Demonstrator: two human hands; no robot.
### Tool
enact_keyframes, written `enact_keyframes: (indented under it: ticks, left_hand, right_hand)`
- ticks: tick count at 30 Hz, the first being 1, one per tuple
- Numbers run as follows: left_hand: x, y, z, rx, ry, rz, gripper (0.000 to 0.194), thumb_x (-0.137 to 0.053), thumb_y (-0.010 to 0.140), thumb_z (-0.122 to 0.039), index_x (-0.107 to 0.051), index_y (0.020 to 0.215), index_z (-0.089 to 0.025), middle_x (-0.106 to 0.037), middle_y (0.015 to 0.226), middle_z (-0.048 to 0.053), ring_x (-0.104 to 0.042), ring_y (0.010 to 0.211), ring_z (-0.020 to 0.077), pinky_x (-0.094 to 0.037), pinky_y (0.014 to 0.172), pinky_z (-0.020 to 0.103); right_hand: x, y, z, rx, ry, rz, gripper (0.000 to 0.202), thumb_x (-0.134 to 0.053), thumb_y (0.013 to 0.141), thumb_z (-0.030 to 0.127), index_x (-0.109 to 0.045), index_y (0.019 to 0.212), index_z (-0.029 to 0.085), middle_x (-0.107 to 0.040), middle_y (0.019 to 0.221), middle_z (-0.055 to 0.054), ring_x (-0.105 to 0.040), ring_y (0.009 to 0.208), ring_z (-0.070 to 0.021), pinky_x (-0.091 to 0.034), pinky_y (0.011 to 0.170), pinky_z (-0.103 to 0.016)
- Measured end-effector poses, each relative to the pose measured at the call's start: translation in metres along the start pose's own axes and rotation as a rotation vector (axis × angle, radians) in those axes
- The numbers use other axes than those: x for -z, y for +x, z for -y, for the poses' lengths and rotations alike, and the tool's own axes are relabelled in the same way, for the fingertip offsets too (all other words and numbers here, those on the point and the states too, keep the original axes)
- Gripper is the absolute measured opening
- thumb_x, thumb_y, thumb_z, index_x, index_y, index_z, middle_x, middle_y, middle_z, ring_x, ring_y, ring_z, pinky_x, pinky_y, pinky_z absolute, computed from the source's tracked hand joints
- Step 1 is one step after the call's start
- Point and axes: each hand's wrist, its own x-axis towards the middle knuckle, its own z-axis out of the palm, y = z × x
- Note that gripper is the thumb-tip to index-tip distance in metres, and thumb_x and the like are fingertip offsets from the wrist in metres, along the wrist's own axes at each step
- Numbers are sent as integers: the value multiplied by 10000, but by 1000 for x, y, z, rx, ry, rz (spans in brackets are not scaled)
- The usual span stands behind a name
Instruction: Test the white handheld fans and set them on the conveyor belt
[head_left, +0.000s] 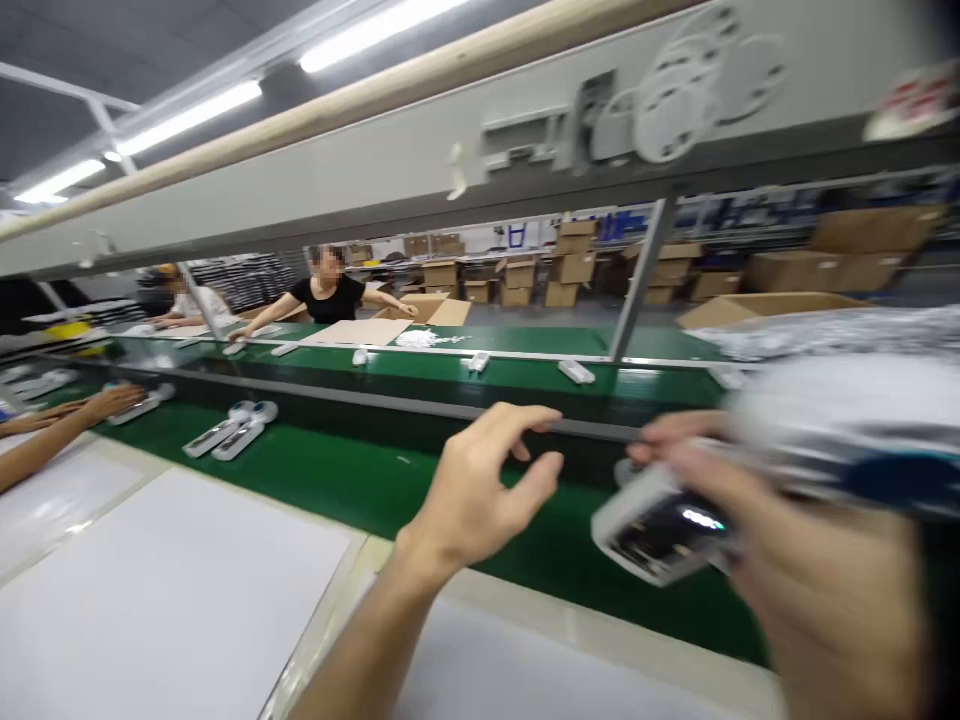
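My right hand (817, 570), blurred by motion, grips a white handheld device (637, 540) with a dark front section and small lit digits. A large blurred white rounded shape (847, 410) with a dark blue oval lies just behind that hand; whether it belongs to the device I cannot tell. My left hand (472, 490) hovers over the green conveyor belt (360, 480), thumb and fingers apart and nothing between them. Farther left on the belt, two white devices (232, 430) with long handles and round heads lie side by side.
A grey rail (390, 402) divides the near belt from a far green surface with several white parts (576, 372). Across it a person in black (330, 300) reaches out sideways. Another person's hand (116, 400) touches a device at left. White sheets (165, 590) cover the near table.
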Motion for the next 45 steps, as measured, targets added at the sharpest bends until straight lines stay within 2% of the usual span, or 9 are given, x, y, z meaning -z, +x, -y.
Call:
enact_keyframes:
  ticks: [3, 6, 14, 20, 25, 31, 35, 39, 45]
  left_hand:
    - [1, 1, 1, 64, 38, 30, 312, -605, 909, -211, -589, 1220, -234, -613, 1161, 26, -586, 850, 115, -499, 816, 263]
    - [2, 1, 2, 154, 72, 98, 334, -585, 924, -243, -562, 1255, -279, -566, 1241, 18, -587, 899, 125, -502, 826, 269]
    - [-4, 1, 6, 291, 105, 353, 647, -602, 921, -364, -292, 1489, -365, -389, 1503, 15, -454, 1312, 219, -440, 1032, 329]
    - [-4, -1, 15, 370, 306, 526, 419, -669, 845, -341, -509, 1233, -349, -590, 1161, -5, -597, 990, 218, -450, 839, 333]
    - [-8, -6, 29, 427, 506, 679, 432, -709, 729, -225, -543, 1121, -300, -578, 1018, 5, -570, 786, 202, -382, 691, 309]
    - [1, -5, 48, 467, 536, 602, 377, -581, 716, -122, -595, 1071, -246, -600, 1141, 33, -560, 973, 227, -410, 735, 299]
    - [-3, 2, 76, 571, 585, 422, 285, -597, 830, -439, -683, 980, -212, -662, 1071, 80, -602, 968, 271, -416, 751, 326]
    - [-8, 5, 103, 690, 640, 199, 635, -305, 947, -626, -701, 703, -194, -686, 763, 107, -644, 821, 286, -402, 738, 343]
    - [8, 3, 127, 763, 666, 60, 673, -259, 984, -597, -708, 655, -218, -684, 705, 69, -640, 817, 252, -416, 778, 346]
  right_hand:
    - [-2, 9, -14, 134, -366, 206, 154, -661, 722, 193, -675, 875, 207, -676, 944, -68, -641, 833, -250, -499, 734, -371]
    - [-12, 15, -38, 64, -628, 273, 161, -609, 740, 193, -683, 882, 182, -648, 999, -100, -627, 867, -262, -443, 710, -340]
    - [-29, 4, -42, -126, -422, 544, 241, -663, 760, 258, -660, 984, 168, -722, 945, -62, -663, 890, -250, -467, 695, -275]
    - [-12, 4, -37, -177, -475, 945, 312, -752, 666, 236, -711, 975, 232, -714, 989, -17, -668, 900, -248, -488, 734, -287]
    - [15, 22, -62, -406, -901, 882, 591, -735, 781, 268, -569, 1339, 163, -524, 1375, -179, -501, 1263, -367, -445, 971, -440]
    - [19, 31, -114, -721, -1229, 887, 392, -703, 889, 277, -594, 1241, 144, -564, 1313, -122, -566, 1180, -284, -492, 972, -493]
    - [15, 23, -137, -778, -1236, 943, 301, -682, 918, 256, -619, 1188, 141, -632, 1193, -91, -633, 1059, -231, -534, 919, -439]
    - [8, 19, -144, -784, -1107, 940, 197, -697, 908, 259, -654, 1045, 124, -673, 1024, -57, -665, 918, -189, -564, 827, -381]
    - [-3, 23, -124, -755, -683, 697, 130, -720, 828, 153, -601, 869, 122, -625, 758, 4, -623, 637, -125, -543, 605, -266]
